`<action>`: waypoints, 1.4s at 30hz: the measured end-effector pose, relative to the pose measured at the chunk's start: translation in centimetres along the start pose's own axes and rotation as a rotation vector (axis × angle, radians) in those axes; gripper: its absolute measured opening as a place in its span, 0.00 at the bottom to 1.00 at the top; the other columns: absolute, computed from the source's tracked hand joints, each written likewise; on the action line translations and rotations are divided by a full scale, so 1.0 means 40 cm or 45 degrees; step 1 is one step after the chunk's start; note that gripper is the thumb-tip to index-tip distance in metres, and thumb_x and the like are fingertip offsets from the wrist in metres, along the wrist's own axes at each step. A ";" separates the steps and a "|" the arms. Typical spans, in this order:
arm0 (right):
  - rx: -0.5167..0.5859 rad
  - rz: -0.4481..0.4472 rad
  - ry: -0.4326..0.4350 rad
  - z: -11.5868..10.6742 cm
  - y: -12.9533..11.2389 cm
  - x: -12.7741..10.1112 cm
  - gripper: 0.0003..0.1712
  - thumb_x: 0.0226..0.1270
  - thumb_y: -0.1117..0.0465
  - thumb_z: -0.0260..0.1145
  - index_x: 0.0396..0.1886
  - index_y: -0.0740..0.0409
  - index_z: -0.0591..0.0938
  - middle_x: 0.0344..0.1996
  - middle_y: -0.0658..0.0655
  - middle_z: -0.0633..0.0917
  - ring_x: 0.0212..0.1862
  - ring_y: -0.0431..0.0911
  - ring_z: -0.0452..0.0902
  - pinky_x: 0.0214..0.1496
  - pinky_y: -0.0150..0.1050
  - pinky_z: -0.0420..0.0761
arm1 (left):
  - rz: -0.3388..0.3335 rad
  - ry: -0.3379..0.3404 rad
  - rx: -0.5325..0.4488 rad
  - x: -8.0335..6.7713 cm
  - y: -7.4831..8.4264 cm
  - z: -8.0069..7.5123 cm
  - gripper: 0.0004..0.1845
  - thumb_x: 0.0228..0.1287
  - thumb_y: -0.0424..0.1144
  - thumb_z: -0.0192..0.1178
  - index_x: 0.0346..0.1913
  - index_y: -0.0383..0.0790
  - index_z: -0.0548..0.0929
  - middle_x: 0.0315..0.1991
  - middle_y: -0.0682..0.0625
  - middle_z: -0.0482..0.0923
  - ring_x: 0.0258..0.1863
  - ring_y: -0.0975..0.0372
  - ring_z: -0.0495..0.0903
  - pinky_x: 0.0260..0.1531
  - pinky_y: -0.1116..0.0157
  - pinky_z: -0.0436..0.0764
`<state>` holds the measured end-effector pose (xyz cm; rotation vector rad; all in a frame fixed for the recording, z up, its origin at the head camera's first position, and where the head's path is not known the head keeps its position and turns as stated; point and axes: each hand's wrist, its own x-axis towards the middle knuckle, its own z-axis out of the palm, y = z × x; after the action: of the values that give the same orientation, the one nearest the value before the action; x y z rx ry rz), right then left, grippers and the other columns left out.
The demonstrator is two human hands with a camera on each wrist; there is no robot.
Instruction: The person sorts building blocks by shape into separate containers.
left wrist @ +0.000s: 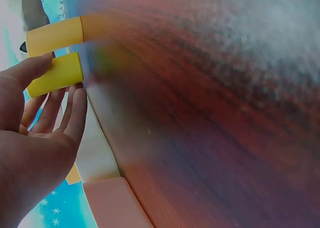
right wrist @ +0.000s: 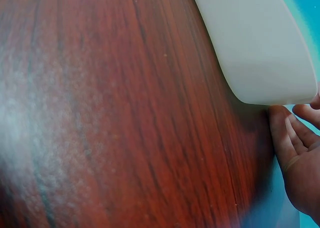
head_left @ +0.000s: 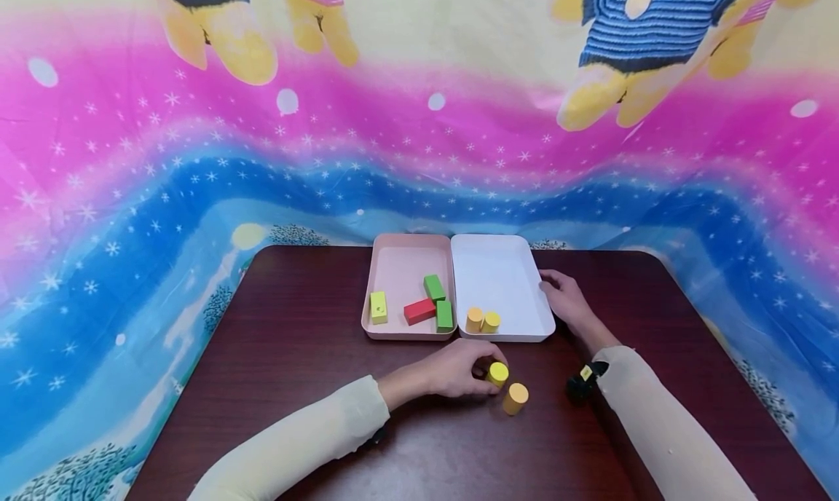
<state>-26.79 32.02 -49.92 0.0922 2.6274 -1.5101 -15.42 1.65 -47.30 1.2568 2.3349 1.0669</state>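
Observation:
My left hand (head_left: 459, 368) pinches a yellow cylinder block (head_left: 497, 374) between thumb and fingers, in front of the trays. In the left wrist view, the thumb lies on one side of that yellow block (left wrist: 57, 75) and the fingers on the other. Right beside it an orange cylinder block (head_left: 515, 399) stands upright on the table. At the right side of the white tray (head_left: 501, 268), my right hand (head_left: 569, 302) rests with its fingertips at the outer wall. The right wrist view shows the fingers (right wrist: 282, 133) close to that tray's corner.
Inside the white tray stand an orange cylinder (head_left: 474, 320) and a yellow cylinder (head_left: 491, 322). The pink tray (head_left: 413, 257) adjoins it on the left, holding a yellow block (head_left: 378, 307), a red block (head_left: 419, 312) and two green blocks (head_left: 434, 288). A patterned cloth (head_left: 393, 151) hangs behind the dark wooden table (head_left: 295, 326).

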 end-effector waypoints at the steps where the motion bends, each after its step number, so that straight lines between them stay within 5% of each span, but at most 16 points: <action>1: 0.001 0.000 0.001 0.000 0.000 0.000 0.31 0.89 0.52 0.48 0.82 0.60 0.65 0.75 0.68 0.70 0.68 0.62 0.73 0.64 0.57 0.78 | 0.001 0.001 0.007 0.000 0.000 -0.001 0.17 0.65 0.37 0.76 0.54 0.46 0.85 0.46 0.61 0.82 0.45 0.75 0.81 0.48 0.78 0.82; 18: -0.007 -0.003 -0.003 -0.005 0.001 0.003 0.31 0.89 0.53 0.48 0.83 0.60 0.64 0.76 0.69 0.68 0.71 0.64 0.71 0.68 0.60 0.75 | 0.011 0.016 0.084 0.004 0.015 -0.068 0.16 0.69 0.44 0.74 0.56 0.50 0.84 0.47 0.62 0.81 0.46 0.65 0.80 0.50 0.74 0.81; 29: -0.006 -0.004 0.005 -0.004 0.004 0.004 0.30 0.89 0.55 0.48 0.82 0.61 0.65 0.77 0.69 0.67 0.71 0.64 0.70 0.68 0.60 0.75 | -0.083 0.027 -0.136 0.005 0.028 -0.104 0.21 0.66 0.40 0.76 0.59 0.49 0.83 0.49 0.60 0.80 0.47 0.70 0.81 0.51 0.74 0.83; 42: -0.017 -0.014 0.007 -0.003 0.004 0.006 0.30 0.88 0.54 0.48 0.82 0.61 0.65 0.77 0.70 0.67 0.71 0.64 0.70 0.68 0.60 0.75 | -0.041 0.074 -0.146 0.017 0.030 -0.119 0.18 0.68 0.40 0.75 0.57 0.49 0.82 0.49 0.58 0.81 0.47 0.72 0.82 0.49 0.74 0.84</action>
<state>-27.02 32.22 -50.03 0.0817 2.6462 -1.4975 -17.70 0.35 -43.10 1.1578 2.2917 1.2235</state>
